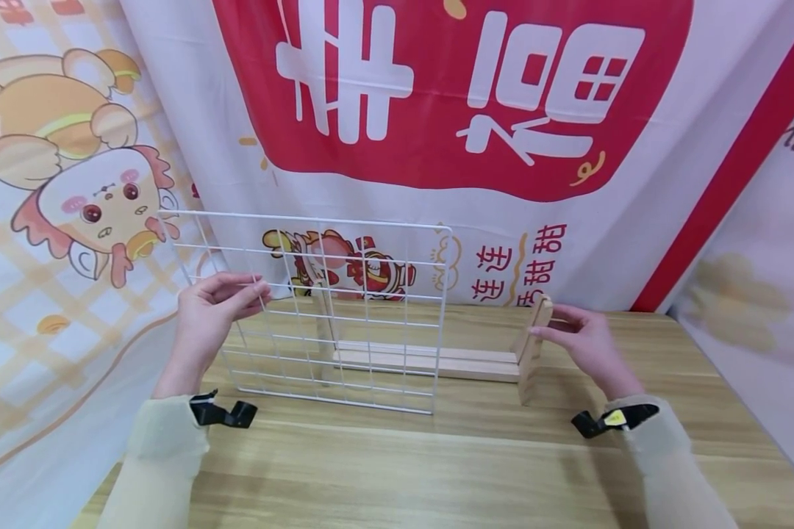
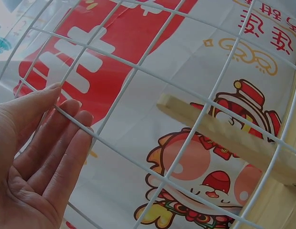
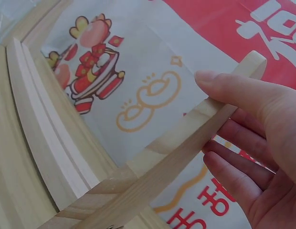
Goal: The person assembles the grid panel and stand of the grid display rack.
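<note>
A white wire grid panel (image 1: pixel 450 230) stands tilted upright, its lower edge at the tabletop. My left hand (image 1: pixel 204 317) pinches a wire near the panel's left side; the left wrist view shows the thumb (image 2: pixel 36 102) and fingers on that wire. Behind and to the right of the panel is a wooden stand (image 1: pixel 463 367), with a low double rail between two uprights. Near the top of its right upright (image 1: pixel 529 367), my right hand (image 1: pixel 589 345) grips the wood between thumb and fingers. Through the mesh, the left upright (image 2: pixel 210 125) is partly visible.
Everything stands on a wood-grain table (image 1: pixel 384 470). A white cloth with a red printed panel (image 1: pixel 437 154) hangs behind it. On the left hangs a checked cartoon cloth (image 1: pixel 59 308); another pale cloth (image 1: pixel 754 242) borders the right.
</note>
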{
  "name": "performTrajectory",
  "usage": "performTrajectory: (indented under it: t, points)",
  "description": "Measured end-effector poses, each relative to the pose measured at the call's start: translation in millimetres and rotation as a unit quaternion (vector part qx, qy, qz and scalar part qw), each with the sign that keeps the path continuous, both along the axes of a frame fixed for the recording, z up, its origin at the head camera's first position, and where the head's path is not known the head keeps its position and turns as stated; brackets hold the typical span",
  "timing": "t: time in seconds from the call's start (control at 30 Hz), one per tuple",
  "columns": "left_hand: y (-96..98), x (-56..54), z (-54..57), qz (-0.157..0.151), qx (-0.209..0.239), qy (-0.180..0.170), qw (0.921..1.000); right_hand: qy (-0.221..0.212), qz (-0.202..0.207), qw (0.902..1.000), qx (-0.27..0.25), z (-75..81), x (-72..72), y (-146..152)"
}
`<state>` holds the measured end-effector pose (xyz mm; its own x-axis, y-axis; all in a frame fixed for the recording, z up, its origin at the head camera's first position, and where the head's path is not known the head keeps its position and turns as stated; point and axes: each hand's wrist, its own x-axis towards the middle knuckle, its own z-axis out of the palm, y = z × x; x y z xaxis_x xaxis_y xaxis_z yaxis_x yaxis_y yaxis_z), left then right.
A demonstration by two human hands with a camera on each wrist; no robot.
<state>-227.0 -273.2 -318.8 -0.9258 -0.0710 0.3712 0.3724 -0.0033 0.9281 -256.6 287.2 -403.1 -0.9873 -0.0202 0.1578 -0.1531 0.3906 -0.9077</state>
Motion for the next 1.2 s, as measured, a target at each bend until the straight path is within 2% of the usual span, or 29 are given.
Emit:
performTrajectory:
  t: [0.2, 0.37, 0.53, 0.73, 0.9, 1.2]
  points:
    - [-1.4, -0.8, -0.8, -0.003, -0.021, 0.005, 0.9998, 0.004, 0.003, 0.9999, -0.012, -1.7, -3.7, -12.4]
    - [-2.2, -0.8, -3.4, 0.006, -0.047, 0.006, 0.9989, 0.0, 0.0, 0.9998, -0.017, -1.9, -5.3, -21.6]
    - [-2.3, -0.2, -4.8, 0.013, -0.05, 0.004, 0.9987, 0.003, 0.009, 0.9996, -0.025, -3.7, -8.0, -30.1]
    - [-0.9, -1.0, -5.2, 0.011, -0.046, 0.019, 0.9987, 0.003, 0.007, 0.9998, -0.02, -5.9, -10.8, -35.8]
    - [8.8, -2.5, -4.0, 0.017, -0.041, 0.022, 0.9987, -0.008, 0.005, 0.9999, -0.011, -4.7, -10.8, -35.3]
    - [31.4, -6.1, -2.7, 0.063, -0.067, -0.003, 0.9958, -0.007, 0.006, 1.0, -0.002, -4.6, -11.3, -35.1]
